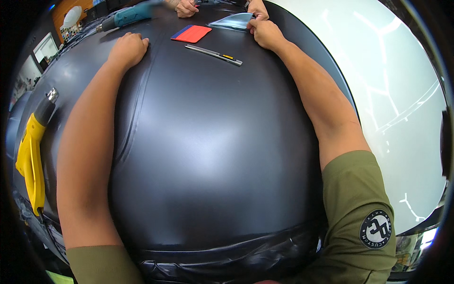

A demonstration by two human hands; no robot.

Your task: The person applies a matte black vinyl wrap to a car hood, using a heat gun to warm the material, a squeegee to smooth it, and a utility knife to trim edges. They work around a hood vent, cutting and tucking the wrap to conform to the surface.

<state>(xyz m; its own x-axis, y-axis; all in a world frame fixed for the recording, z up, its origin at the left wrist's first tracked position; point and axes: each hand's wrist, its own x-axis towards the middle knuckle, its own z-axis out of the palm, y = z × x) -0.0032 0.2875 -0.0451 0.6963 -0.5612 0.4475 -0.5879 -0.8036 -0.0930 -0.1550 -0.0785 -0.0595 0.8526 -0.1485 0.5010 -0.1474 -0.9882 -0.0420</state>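
A dark, satin film [213, 142] covers the broad curved car panel beneath my arms. My left hand [127, 47] rests on it at upper left, fingers slightly bent, holding nothing. My right hand [265, 33] pinches a translucent, light-blue film piece [229, 22] at its right end, touching another person's hand [257, 9] or very close to it. Between my hands lie a red squeegee with a blue edge [191, 34] and a slim silver cutter with a yellow slider [213, 55], both on the dark surface.
A yellow heat gun [32, 156] lies left of my left forearm. A teal heat gun [123, 18] lies at the top left. Another person's hand [186, 7] is at the top centre. A glossy white panel [397, 94] borders the right. Wrinkled film [213, 253] runs along the near edge.
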